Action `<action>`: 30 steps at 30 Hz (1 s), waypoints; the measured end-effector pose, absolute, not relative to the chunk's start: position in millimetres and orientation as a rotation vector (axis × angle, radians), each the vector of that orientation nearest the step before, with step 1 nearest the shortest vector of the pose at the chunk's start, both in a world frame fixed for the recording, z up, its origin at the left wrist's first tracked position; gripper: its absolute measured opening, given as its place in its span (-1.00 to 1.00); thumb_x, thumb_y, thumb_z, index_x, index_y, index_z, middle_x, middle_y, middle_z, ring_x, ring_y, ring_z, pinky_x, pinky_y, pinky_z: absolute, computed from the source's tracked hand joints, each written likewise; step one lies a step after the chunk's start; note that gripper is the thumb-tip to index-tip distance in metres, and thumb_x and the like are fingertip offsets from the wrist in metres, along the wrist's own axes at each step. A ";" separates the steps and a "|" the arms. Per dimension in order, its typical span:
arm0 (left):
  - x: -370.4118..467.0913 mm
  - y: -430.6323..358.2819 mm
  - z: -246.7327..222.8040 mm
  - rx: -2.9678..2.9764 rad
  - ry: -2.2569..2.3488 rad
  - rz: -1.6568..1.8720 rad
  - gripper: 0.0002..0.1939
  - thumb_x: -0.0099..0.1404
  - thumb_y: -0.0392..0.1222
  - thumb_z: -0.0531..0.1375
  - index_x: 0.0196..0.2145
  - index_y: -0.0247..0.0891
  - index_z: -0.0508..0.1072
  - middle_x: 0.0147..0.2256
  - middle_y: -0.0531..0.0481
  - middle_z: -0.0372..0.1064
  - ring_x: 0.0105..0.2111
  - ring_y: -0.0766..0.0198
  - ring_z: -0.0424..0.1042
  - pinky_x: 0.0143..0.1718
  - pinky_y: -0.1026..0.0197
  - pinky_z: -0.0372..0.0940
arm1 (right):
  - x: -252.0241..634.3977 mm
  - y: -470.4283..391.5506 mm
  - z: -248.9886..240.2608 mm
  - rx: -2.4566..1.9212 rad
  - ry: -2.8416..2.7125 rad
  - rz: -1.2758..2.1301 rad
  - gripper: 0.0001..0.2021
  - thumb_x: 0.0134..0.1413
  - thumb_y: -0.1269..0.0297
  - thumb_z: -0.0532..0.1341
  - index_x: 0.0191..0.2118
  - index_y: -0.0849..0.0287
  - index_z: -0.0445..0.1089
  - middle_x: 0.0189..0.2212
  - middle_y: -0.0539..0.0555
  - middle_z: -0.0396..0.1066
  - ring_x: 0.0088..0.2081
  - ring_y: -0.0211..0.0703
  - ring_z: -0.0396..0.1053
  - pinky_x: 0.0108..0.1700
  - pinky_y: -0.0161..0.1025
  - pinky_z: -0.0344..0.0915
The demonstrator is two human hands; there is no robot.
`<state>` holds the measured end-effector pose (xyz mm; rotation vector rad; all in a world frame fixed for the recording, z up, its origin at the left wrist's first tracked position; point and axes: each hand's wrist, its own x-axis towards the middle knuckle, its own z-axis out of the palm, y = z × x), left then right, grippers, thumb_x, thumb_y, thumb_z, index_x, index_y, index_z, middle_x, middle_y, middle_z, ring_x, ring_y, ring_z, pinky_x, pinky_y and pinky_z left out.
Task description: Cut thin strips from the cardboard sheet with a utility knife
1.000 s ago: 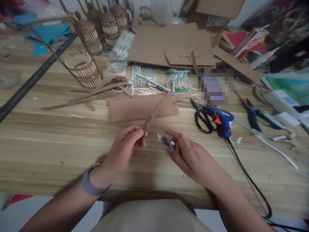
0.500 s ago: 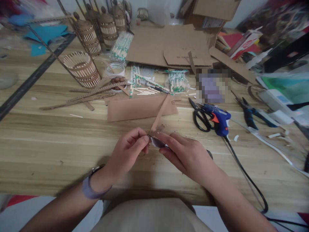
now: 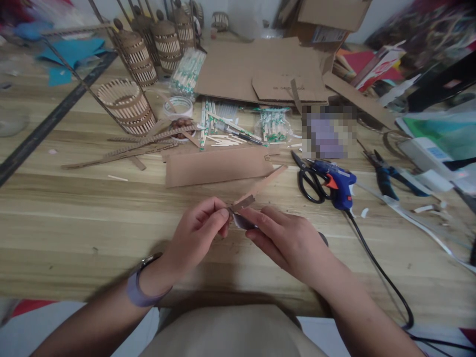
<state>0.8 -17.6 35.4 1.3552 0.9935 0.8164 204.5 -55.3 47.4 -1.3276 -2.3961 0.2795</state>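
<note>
Left hand (image 3: 197, 233): a narrow cardboard strip (image 3: 266, 182) pinched between thumb and fingers, the strip slanting up to the right above the counter (image 3: 92, 213). Right hand (image 3: 293, 240): closed around a knife (image 3: 244, 222), most of it covered by the palm — blade beside the left fingertips; contact with the strip cannot be confirmed. Beyond the hands, a flat cardboard panel (image 3: 219, 168) lies lengthwise. To the right, black scissors (image 3: 311, 187) rest just beside a blue glue gun (image 3: 341, 188). At upper left, an open-topped slatted basket (image 3: 130, 109) stands upright.
</note>
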 end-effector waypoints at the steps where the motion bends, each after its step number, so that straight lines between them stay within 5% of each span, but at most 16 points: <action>1: 0.6 -18.0 35.8 1.372 1.004 0.811 -0.73 0.33 -0.11 0.08 -0.52 -0.19 0.30 -0.58 0.11 0.25 -0.53 0.34 0.27 -0.49 0.29 0.22 | 204.5 -55.6 47.2 -1.330 -2.400 0.282 -0.62 0.44 0.22 0.02 0.25 0.07 0.33 -0.36 0.04 0.50 -0.44 -0.23 0.42 -0.42 -0.31 0.27; 11: -2.5 -22.4 33.9 1.520 1.059 0.790 -0.74 0.38 -0.11 0.09 -0.46 -0.21 0.33 -0.57 0.14 0.18 -0.56 0.38 0.16 -0.60 0.35 0.08 | 204.0 -58.3 48.0 -1.331 -2.394 0.290 -0.59 0.45 0.21 0.00 0.31 0.01 0.30 -0.43 0.00 0.42 -0.48 -0.23 0.39 -0.45 -0.32 0.28; 22: -3.9 -26.4 32.0 1.776 0.972 0.889 -0.81 0.45 -0.21 0.07 -0.33 -0.21 0.39 -0.46 0.11 0.34 -0.46 0.37 0.31 -0.52 0.35 0.14 | 197.3 -63.0 50.6 -1.302 -1.992 0.851 -0.69 0.40 0.26 0.08 0.17 0.03 0.36 -0.16 0.06 0.60 -0.18 -0.21 0.56 -0.21 -0.34 0.45; 30: -5.7 -25.7 28.3 1.637 0.934 0.776 -0.73 0.50 -0.07 0.06 -0.31 -0.21 0.41 -0.44 0.10 0.36 -0.43 0.36 0.33 -0.43 0.32 0.21 | 200.7 -60.2 51.6 -1.293 -1.848 1.040 -0.66 0.40 0.11 0.08 0.15 0.04 0.42 -0.42 -0.03 0.48 -0.47 -0.25 0.40 -0.37 -0.30 0.38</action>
